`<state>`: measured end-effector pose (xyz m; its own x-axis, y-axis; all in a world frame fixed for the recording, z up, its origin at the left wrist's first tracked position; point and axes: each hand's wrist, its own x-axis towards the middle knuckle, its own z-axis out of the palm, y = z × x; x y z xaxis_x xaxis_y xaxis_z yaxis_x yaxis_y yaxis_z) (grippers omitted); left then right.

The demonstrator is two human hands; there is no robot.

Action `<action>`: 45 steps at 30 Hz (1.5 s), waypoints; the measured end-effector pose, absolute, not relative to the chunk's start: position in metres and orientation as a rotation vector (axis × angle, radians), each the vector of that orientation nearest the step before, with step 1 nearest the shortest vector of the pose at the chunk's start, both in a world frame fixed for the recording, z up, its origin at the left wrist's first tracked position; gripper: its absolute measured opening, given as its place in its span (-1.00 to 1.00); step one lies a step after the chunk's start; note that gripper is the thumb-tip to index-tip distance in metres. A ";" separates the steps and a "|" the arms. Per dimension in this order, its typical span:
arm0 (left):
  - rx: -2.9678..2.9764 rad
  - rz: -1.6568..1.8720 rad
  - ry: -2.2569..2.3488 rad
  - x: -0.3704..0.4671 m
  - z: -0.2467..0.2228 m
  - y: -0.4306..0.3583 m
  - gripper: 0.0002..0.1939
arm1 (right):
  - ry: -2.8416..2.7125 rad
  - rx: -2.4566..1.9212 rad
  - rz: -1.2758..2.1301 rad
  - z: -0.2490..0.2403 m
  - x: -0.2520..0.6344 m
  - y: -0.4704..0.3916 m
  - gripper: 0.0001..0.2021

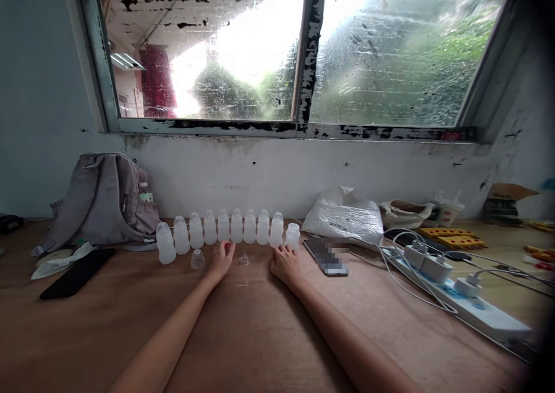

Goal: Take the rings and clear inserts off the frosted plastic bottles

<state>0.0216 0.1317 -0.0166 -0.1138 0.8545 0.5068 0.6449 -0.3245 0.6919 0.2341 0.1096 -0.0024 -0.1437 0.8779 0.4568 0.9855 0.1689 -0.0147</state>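
Observation:
A row of several frosted white baby bottles (223,228) stands along the back of the table, most with clear dome caps. The rightmost bottle (292,237) has an open neck with no cap. My left hand (222,260) rests on the table before the middle of the row, holding nothing, fingers loosely bent. A clear dome cap (198,259) stands to its left. Between my hands a clear bottle nipple (244,259) stands on its base. My right hand (286,263) lies palm down just in front of the open bottle, fingers slightly apart and empty.
A phone (327,257) and a bubble-wrap bag (347,217) lie to the right. Beyond them is a white power strip (468,295) with plugs and trailing cables. At left are a grey backpack (104,202) and a black flat object (78,273). A window (208,63) is above.

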 end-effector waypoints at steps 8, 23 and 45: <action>1.448 1.614 1.809 -0.013 -0.026 0.144 -0.78 | -2.043 -1.780 -0.428 -0.006 0.235 0.112 -0.78; 1.450 1.660 1.864 -0.011 -0.027 0.142 -0.75 | -1.999 -1.742 -0.431 0.002 0.234 0.109 -0.73; 2.435 0.975 1.711 0.035 -0.011 0.098 -0.79 | -1.610 -1.544 -0.460 0.050 0.241 0.157 -0.69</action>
